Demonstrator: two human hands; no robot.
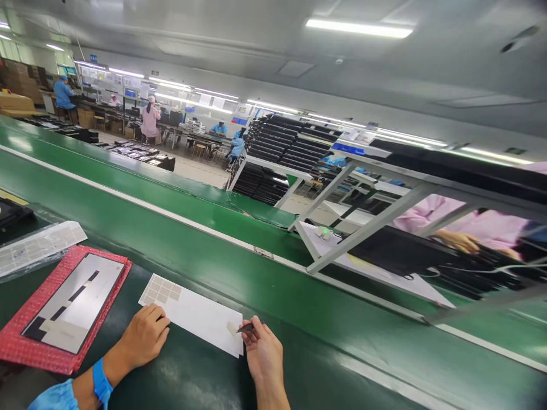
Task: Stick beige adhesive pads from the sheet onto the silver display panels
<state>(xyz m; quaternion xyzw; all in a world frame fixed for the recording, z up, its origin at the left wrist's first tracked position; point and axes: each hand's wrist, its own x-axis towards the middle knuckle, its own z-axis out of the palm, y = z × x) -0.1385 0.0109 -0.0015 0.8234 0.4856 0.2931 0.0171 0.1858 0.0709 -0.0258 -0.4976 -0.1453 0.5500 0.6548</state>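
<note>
A white backing sheet (205, 315) lies on the dark green work surface, with a grid of beige adhesive pads (161, 289) at its left end. My left hand (144, 336) is closed, its bent fingers together on the sheet's lower left edge; the fingertips are partly hidden. In my right hand (265, 350) is a pair of black tweezers (245, 328), pinched between thumb and fingers. Their tip is at a small beige pad (232, 328) near the sheet's right end; whether they grip it, I cannot tell. Left of the sheet, a flat silvery panel (92, 302) rests on red bubble wrap (25, 341).
Another sheet of pads (40, 249) lies on clear plastic at far left, near a black part (12, 215). Beyond runs a green conveyor (205, 242) with a pale rail. A white metal rack (376, 228) stands at right, a pink-sleeved co-worker's hand (459, 240) behind it.
</note>
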